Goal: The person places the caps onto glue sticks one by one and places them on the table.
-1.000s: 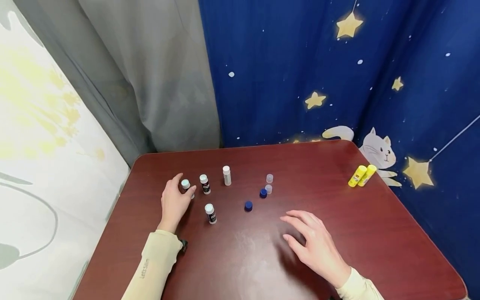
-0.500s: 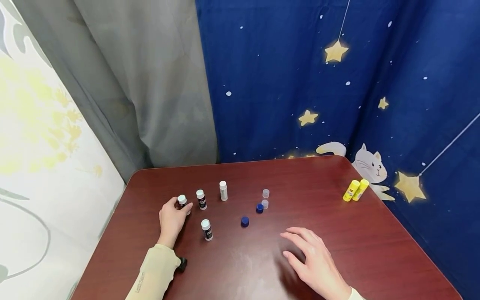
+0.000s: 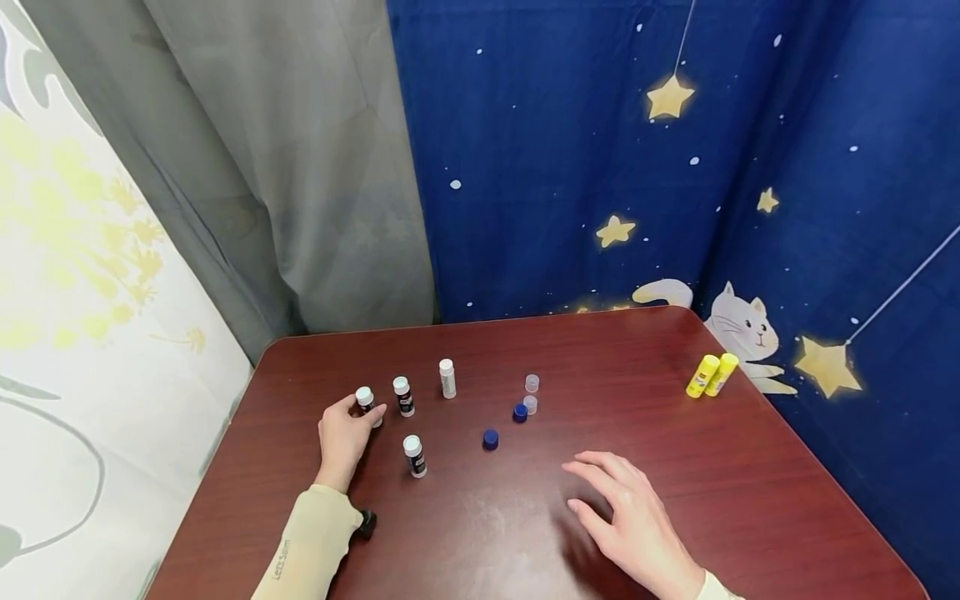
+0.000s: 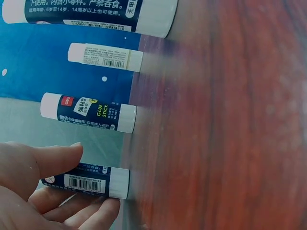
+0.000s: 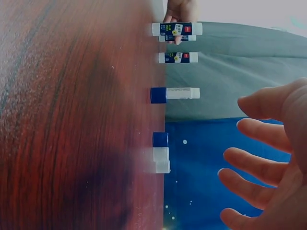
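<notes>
My left hand [image 3: 344, 437] grips an upright dark glue stick [image 4: 85, 183] with white ends at the left of the table, thumb on one side and fingers on the other. Beside it stand a second dark glue stick [image 3: 404, 398] and, nearer the front, a third [image 3: 415, 457]. A plain white glue stick [image 3: 447, 379] is farther back. Over the table's right half, my right hand [image 3: 630, 521] hovers with its fingers spread and relaxed, holding nothing. Closest to it are two blue caps [image 3: 491, 439] and two translucent caps [image 3: 532, 383] at mid-table.
Two yellow glue sticks [image 3: 702, 377] stand side by side near the right edge of the reddish-brown table [image 3: 480, 542]. Behind the table hang a grey curtain [image 3: 337, 208] and a blue curtain with stars [image 3: 540, 167].
The left thumb and fingers have closed in around the far-left glue stick. The head view has tilted up, so the table appears lower. The right hand keeps its relaxed pose.
</notes>
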Action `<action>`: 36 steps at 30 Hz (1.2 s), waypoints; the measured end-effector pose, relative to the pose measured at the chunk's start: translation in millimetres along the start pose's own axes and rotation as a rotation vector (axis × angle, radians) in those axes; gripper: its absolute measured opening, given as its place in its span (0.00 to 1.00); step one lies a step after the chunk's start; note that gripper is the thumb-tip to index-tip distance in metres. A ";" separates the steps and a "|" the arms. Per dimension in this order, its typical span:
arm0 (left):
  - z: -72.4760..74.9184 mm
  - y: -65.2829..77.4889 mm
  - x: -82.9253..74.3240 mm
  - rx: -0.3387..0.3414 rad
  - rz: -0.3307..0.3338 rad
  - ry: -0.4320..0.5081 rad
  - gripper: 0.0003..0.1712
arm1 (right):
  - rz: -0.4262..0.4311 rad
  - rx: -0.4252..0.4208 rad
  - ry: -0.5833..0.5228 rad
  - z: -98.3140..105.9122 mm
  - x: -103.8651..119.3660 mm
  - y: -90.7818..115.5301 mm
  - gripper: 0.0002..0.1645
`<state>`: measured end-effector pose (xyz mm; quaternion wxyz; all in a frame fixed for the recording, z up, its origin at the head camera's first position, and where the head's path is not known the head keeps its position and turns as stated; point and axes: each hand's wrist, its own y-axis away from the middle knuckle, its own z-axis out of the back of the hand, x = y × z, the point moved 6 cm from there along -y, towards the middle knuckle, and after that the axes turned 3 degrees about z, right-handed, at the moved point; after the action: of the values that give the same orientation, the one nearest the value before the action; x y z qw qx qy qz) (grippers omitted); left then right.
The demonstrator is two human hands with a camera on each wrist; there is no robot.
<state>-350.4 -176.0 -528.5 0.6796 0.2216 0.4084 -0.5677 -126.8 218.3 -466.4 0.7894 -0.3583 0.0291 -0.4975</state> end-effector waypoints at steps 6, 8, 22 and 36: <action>-2.8 -2.4 2.8 0.016 0.019 0.068 0.18 | -0.013 0.006 0.011 0.7 -0.3 0.4 0.27; -2.9 -2.2 5.0 0.007 0.026 0.096 0.18 | -0.013 0.008 0.012 0.5 -0.1 0.7 0.27; 19.7 5.1 -13.3 -0.143 -0.078 0.089 0.18 | -0.001 0.001 -0.002 4.2 -3.7 -2.5 0.27; 57.1 25.7 -75.0 -0.256 -0.283 0.147 0.22 | -0.021 0.032 -0.017 3.2 -5.2 -5.8 0.27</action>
<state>-310.2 -168.7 -439.6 0.5840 0.1146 0.5528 -0.5833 -132.6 222.9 -462.2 0.7901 -0.3504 0.0106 -0.5029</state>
